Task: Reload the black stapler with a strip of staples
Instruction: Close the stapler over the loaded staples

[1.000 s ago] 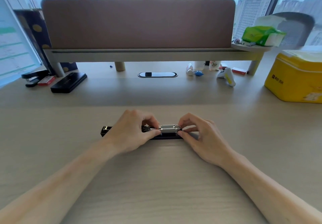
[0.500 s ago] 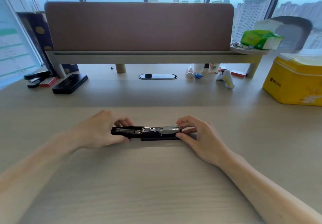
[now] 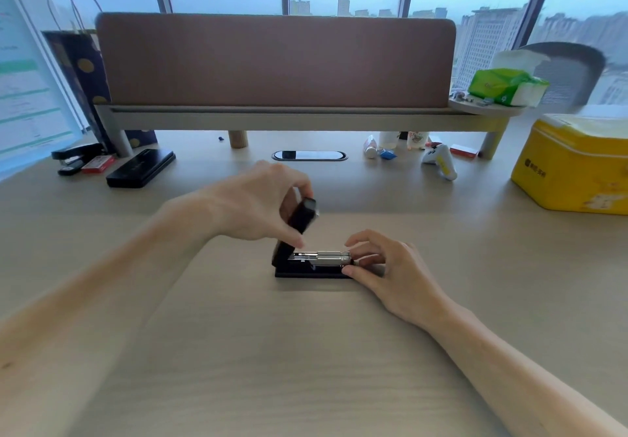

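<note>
The black stapler [image 3: 307, 271] lies on the wooden desk in the middle of the view, its base flat. Its black top cover [image 3: 300, 220] stands tilted up from the left-hand hinge, and my left hand [image 3: 258, 202] grips that cover between thumb and fingers. The silver staple channel [image 3: 323, 257] lies exposed along the base. My right hand [image 3: 384, 266] pinches the stapler's right front end, thumb at the base and fingers over the channel tip. Whether staples sit in the channel I cannot tell.
A second black stapler [image 3: 73, 158], a red staple box [image 3: 98, 164] and a black case [image 3: 141, 168] lie at the back left. A yellow tin [image 3: 574, 168] stands at the right. Small bottles and a white device [image 3: 440, 161] sit under the desk shelf [image 3: 292, 118].
The cover lay flat to the left, fully opened out; my left hand has swung it up and over toward the base. My right hand stays at the stapler's front end.
</note>
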The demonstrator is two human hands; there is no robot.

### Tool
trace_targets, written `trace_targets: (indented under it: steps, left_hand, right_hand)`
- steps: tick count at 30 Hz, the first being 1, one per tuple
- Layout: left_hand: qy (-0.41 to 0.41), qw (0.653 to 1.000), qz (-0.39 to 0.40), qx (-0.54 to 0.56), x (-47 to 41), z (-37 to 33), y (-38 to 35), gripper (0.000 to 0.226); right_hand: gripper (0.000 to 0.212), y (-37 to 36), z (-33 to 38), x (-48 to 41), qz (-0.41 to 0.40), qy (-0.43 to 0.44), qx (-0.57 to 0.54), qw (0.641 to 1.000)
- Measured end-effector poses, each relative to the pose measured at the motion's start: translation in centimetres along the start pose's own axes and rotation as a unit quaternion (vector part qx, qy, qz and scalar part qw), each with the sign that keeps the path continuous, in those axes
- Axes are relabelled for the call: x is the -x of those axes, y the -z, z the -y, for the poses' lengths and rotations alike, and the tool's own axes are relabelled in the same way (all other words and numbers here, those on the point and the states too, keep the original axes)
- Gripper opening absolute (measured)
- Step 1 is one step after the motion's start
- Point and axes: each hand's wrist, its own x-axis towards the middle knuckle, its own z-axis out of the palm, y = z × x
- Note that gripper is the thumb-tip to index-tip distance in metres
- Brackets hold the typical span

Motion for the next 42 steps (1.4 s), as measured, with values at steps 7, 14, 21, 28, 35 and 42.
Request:
trace_targets:
  steps: [7, 14, 21, 28, 35, 42]
  left_hand:
    - [-0.026, 0.999, 0.027, 0.016, -1.3, -1.1, -3.2, 0.03]
    - [-0.039, 0.998, 0.052, 0.006, -1.8, -1.3, -4.7, 0.022]
    - [0.018, 0.998, 0.045, 0.042, -1.9, -1.3, -7.3, 0.047]
    - [0.073, 0.995, -0.035, 0.059, -1.9, -1.4, -9.7, 0.064]
    - [0.071, 0.994, -0.069, 0.047, -2.0, -1.0, -10.7, 0.066]
    - [0.078, 0.992, -0.085, 0.043, -1.8, -1.2, -10.9, 0.067]
  right_hand:
    - [0.047, 0.1, 0.2, 0.1, -0.002, 0.001, -0.008, 1.0]
    - [0.057, 0.2, 0.4, 0.1, 0.007, 0.006, -0.003, 1.0]
    - [0.061, 0.1, 0.4, 0.2, 0.009, -0.006, -0.021, 1.0]
    - [0.064, 0.0, 0.0, 0.1, 0.015, -0.01, -0.023, 1.0]
    - [0.072, 0.1, -0.2, 0.2, 0.026, -0.006, -0.009, 1.0]
    - [0.074, 0.2, -0.2, 0.1, 0.025, -0.003, 0.011, 1.0]
